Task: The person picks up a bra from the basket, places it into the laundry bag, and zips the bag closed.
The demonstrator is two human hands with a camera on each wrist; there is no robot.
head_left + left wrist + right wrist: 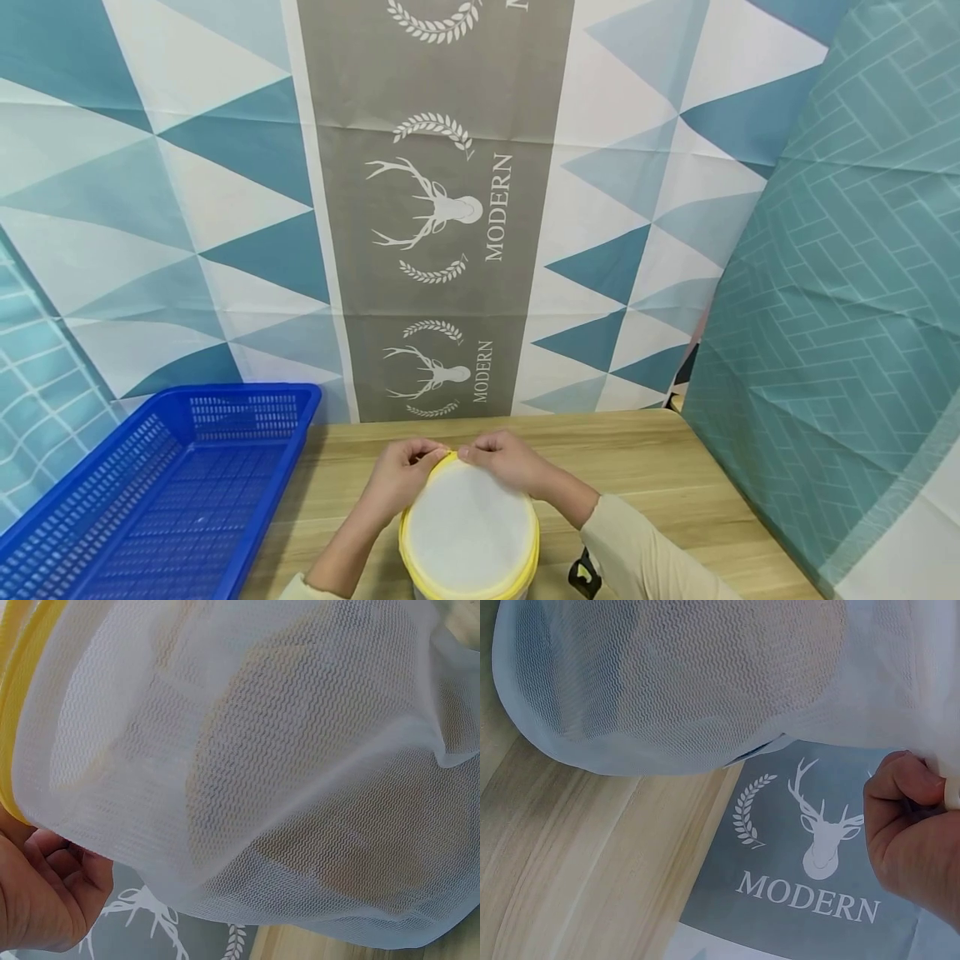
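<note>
A round white mesh laundry bag (472, 525) with yellow trim stands on the wooden table, its flat top facing up. At the far side of that top, my left hand (401, 475) pinches the yellow edge (22, 697) between thumb and fingers. Just to the right, my right hand (513, 462) pinches the same rim, the two thumbs close together. In the left wrist view the mesh side wall (300, 772) sags in folds, and tan shapes show blurred through it. Curled fingers of the right hand (911, 817) grip the bag's edge in the right wrist view.
A blue perforated plastic basket (187, 500) lies left of the bag. A small black object (583, 575) with a yellow-green mark is beside the right forearm. The wooden table (645, 475) ends at a patterned cloth (442, 275) behind, and a teal cloth (840, 333) hangs at the right.
</note>
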